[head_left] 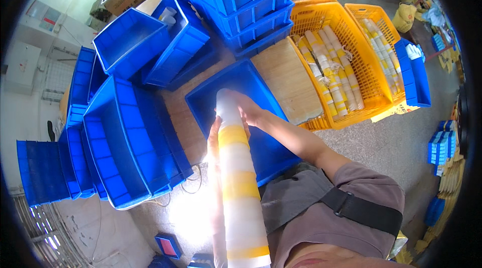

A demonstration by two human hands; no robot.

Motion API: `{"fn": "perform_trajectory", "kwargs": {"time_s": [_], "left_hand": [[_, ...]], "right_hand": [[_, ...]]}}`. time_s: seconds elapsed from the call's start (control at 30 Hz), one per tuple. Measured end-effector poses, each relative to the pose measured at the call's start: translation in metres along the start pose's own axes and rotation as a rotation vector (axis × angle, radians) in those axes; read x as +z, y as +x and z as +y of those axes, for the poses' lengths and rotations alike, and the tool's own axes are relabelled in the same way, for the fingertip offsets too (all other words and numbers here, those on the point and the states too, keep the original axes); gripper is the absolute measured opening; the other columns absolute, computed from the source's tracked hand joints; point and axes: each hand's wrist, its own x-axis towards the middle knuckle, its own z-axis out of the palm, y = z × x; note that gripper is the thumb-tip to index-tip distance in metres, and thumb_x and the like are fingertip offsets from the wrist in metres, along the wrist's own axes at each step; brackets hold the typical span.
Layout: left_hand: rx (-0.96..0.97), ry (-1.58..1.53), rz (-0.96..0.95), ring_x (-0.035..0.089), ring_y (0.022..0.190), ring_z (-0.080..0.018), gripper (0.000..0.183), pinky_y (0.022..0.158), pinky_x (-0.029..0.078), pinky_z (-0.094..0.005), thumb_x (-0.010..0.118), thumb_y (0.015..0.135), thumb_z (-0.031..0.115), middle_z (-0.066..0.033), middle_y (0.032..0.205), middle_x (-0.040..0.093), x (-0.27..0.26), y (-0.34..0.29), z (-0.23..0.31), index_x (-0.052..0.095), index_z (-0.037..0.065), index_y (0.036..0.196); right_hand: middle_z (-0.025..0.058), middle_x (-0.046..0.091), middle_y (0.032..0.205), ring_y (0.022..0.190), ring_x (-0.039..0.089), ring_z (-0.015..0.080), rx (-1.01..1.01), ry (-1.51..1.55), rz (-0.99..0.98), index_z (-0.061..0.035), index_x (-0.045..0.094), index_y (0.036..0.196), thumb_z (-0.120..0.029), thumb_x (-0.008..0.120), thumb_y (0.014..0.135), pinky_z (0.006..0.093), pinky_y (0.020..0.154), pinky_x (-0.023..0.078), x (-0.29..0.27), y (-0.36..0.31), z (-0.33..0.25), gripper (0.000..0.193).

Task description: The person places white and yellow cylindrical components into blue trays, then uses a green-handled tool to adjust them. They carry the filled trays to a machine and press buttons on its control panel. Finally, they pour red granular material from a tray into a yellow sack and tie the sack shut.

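Note:
A long column of nested white and yellow cup-shaped pieces (237, 160) runs from the middle of the view down to the lower edge. My right hand (246, 108) is closed around its far end, with the fingers partly hidden behind the white pieces. Against the column's left side, my left hand (214, 140) grips it; only part of that hand shows, and glare washes out the forearm. Beneath both hands lies a shallow blue bin (273, 148), its inside partly covered by my arms and the column.
Stacked blue bins (108, 117) stand at left, with a taller stack (236, 4) ahead. A tilted blue bin (183, 42) holds a few white pieces. To the right, yellow crates (374, 85) contain several tied white-and-yellow columns (331, 67). A wooden board (286, 80) lies beside them.

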Motion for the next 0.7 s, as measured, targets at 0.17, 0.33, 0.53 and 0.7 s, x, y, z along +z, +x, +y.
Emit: {"fn": "perform_trajectory", "kwargs": {"time_s": [0.17,0.33,0.53,0.7], "left_hand": [[0.026,-0.005,0.023,0.066,0.098,-0.0327,0.057,0.085,0.061,-0.0437,0.071,0.092,0.037,-0.0246,0.116,0.059,-0.002,0.012,-0.007,0.050,-0.004,0.127],[0.133,0.063,-0.036,0.068,0.098,-0.0339,0.052,0.084,0.062,-0.0436,0.070,0.092,0.039,-0.0235,0.112,0.060,-0.012,0.028,-0.003,0.056,-0.003,0.120],[-0.061,0.320,0.325,0.073,0.080,-0.0300,0.055,0.071,0.064,-0.0401,0.070,0.092,0.044,-0.0204,0.093,0.068,-0.004,0.014,0.003,0.057,-0.003,0.119],[0.067,0.191,0.198,0.072,0.079,-0.0292,0.055,0.068,0.064,-0.0379,0.069,0.092,0.043,-0.0208,0.091,0.066,0.013,0.004,-0.002,0.056,-0.004,0.117]], "right_hand": [[0.0135,0.063,0.124,0.112,0.061,0.0271,0.043,0.049,-0.065,-0.0079,0.049,0.135,-0.052,0.055,0.099,0.0455,0.102,0.048,-0.009,0.000,-0.002,0.058],[0.0127,0.065,0.120,0.112,0.062,0.0239,0.190,0.241,-0.117,-0.0094,0.057,0.126,-0.041,0.052,0.104,0.0406,0.100,0.052,-0.010,-0.005,-0.002,0.039],[0.0110,0.063,0.117,0.109,0.059,0.0205,0.062,-0.400,-0.213,-0.0061,0.054,0.127,-0.031,0.049,0.106,0.0355,0.102,0.049,-0.024,-0.008,-0.004,0.033],[0.0151,0.058,0.124,0.116,0.056,0.0270,0.134,-0.192,-0.220,-0.0061,0.048,0.133,-0.048,0.050,0.103,0.0431,0.108,0.044,-0.013,-0.010,-0.014,0.052]]}}
